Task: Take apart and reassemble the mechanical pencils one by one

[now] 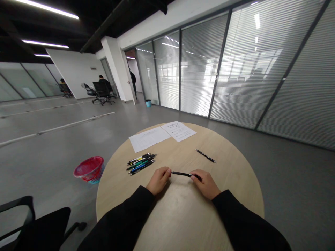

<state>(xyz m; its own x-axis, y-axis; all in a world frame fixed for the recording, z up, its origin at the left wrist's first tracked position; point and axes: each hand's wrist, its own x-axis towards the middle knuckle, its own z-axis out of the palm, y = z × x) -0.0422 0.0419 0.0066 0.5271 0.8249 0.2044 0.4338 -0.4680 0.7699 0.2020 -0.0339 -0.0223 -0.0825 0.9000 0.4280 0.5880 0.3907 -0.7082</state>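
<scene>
My left hand (158,180) and my right hand (206,184) rest low over a round pale wood table (230,177), both in black sleeves. Between them lies a black pen (184,174), its one end pinched by my left fingers and the other held in my right fingers. A group of several pens (141,164) with black, green and blue barrels lies left of my left hand. A single black pen (206,156) lies farther out, beyond my right hand. Two printed paper sheets (149,138) (178,131) lie at the far edge.
A red waste basket (89,169) stands on the grey floor left of the table. A black office chair (39,226) sits at the lower left. Seated people (103,83) and a standing person (133,82) are far off, beside a glass wall with blinds (235,69).
</scene>
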